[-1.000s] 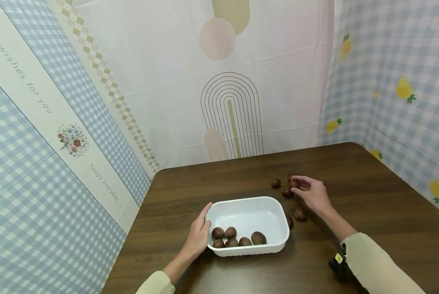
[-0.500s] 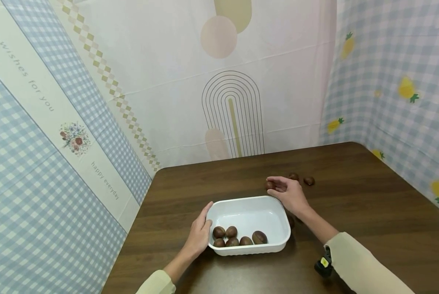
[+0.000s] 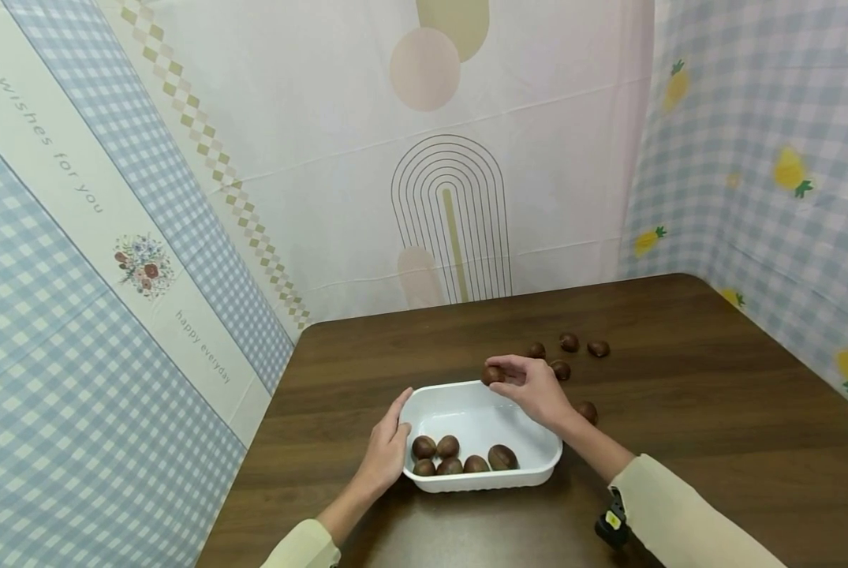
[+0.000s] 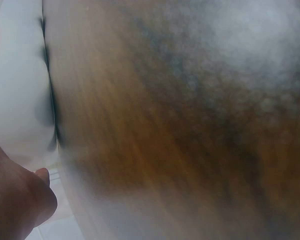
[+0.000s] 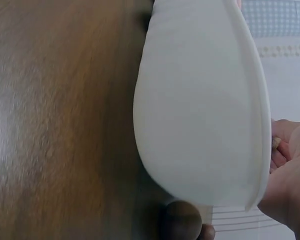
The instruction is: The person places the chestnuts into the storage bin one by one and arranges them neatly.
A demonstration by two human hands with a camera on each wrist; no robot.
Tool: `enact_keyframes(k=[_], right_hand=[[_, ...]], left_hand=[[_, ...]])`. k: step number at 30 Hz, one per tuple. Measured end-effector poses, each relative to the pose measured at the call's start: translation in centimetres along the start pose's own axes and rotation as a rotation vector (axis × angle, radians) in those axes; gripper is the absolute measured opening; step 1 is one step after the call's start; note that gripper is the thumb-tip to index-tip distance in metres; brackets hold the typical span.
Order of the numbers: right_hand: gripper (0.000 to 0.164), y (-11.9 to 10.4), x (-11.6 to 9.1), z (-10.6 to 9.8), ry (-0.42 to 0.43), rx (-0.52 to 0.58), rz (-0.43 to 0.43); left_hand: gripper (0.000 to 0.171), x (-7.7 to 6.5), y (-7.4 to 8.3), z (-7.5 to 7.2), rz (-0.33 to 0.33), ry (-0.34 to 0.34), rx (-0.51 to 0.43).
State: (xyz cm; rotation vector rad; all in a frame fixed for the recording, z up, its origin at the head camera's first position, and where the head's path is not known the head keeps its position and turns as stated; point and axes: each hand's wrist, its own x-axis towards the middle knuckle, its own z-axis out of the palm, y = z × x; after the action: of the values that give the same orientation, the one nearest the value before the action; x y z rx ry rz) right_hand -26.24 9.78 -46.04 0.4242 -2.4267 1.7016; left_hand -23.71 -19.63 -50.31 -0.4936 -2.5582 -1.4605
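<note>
Right hand (image 3: pixel 537 388) pinches one glossy brown chestnut (image 3: pixel 493 374) between thumb and fingertips, fingers curled round it, and holds it over the far rim of the white rectangular plastic tray (image 3: pixel 530 465). A second ago this hand was out among the loose nuts beyond the tray; half a second ago it was closing on one near the tray's far right corner; it has now carried that nut inward to the tray edge, not yet released. The right wrist view shows the same nut (image 5: pixel 182 222) at the fingertips with the tray's white wall (image 5: pixel 200 110) just beside it. Left hand (image 3: pixel 384 451) rests against the tray's left end, fingers relaxed and laid along the wall, holding nothing, unchanged across the three head frames; the left wrist view is blurred and shows little beyond a bit of the hand (image 4: pixel 17 200) and brown wood. Inside the tray, six chestnuts (image 3: pixel 459 457) sit bunched along the side nearest the person, between the two hands, same count as before. On the dark brown wooden bench (image 3: pixel 715 410), five loose chestnuts (image 3: pixel 569 342) lie beyond and to the right of the right hand, one of them (image 3: pixel 588 411) just behind its wrist. Judgement: one transfer is mid-way, with the drop into the tray outstanding and the loose nuts still to move.
</note>
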Motion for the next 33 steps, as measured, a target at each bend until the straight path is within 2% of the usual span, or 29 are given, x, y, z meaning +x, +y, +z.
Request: enact_keyframes(k=[17, 27, 33], right_hand=[[0.033, -0.8, -0.7, 3.1, -0.111, 0.014, 0.009], [0.032, 0.0, -1.1, 4.2, -0.222, 0.073, -0.047], [0.031, -0.2, -1.2, 4.3, -0.269, 0.093, 0.012]], left_hand=[[0.059, -0.1, 0.2, -0.3, -0.002, -0.007, 0.006], [0.060, -0.1, 0.2, -0.3, -0.006, -0.007, 0.005], [0.059, -0.1, 0.3, -0.3, -0.006, -0.005, -0.003]])
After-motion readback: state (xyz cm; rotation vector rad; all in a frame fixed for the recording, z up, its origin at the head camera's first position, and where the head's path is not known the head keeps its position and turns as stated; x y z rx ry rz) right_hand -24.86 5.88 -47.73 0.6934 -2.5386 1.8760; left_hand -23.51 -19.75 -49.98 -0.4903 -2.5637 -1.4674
